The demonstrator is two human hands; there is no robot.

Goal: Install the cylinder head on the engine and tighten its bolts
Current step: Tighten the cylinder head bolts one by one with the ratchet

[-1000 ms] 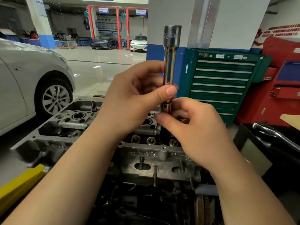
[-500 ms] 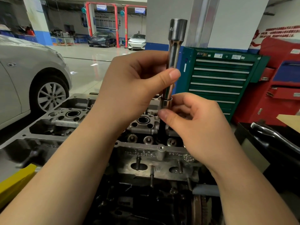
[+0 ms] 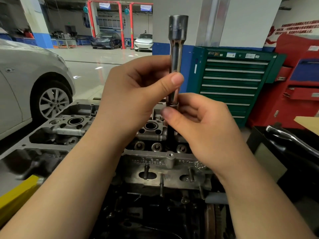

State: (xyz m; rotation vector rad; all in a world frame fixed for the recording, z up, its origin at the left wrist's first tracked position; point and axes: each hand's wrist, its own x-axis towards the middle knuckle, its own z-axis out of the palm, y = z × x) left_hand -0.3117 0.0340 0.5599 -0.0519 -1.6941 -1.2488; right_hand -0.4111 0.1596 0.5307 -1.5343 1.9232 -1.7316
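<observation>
The head camera looks down on the grey cast-aluminium cylinder head (image 3: 107, 135), which already sits on top of the dark, oily engine block (image 3: 155, 213), its open top and bolt wells facing up and its stud-lined side facing the wearer. Over the middle of that head, toward its right half, a long chrome-plated steel socket tool (image 3: 176, 54) stands nearly upright, its wider end at the top and its lower black section reaching down into a well among the valve bores; where the tip ends, and any bolt under it, cannot be seen. The left hand (image 3: 138, 97) is wrapped around the chrome shaft at mid-height, thumb pressed across its front. The right hand (image 3: 205, 128) pinches the tool lower down, at the collar where chrome meets black, between thumb and curled fingers. Beyond the engine's far edge stand a green steel drawer cabinet (image 3: 234, 83) and a red tool chest (image 3: 296, 80); a silver car (image 3: 25, 80) is parked to the left. Judging from this, the risk is that the socket sits crooked or only partly over the bolt head, since both hands steer it blind; turning then could round the bolt or cross its thread, and a loosened pinch could tip the tall tool sideways against the head's machined surfaces.
</observation>
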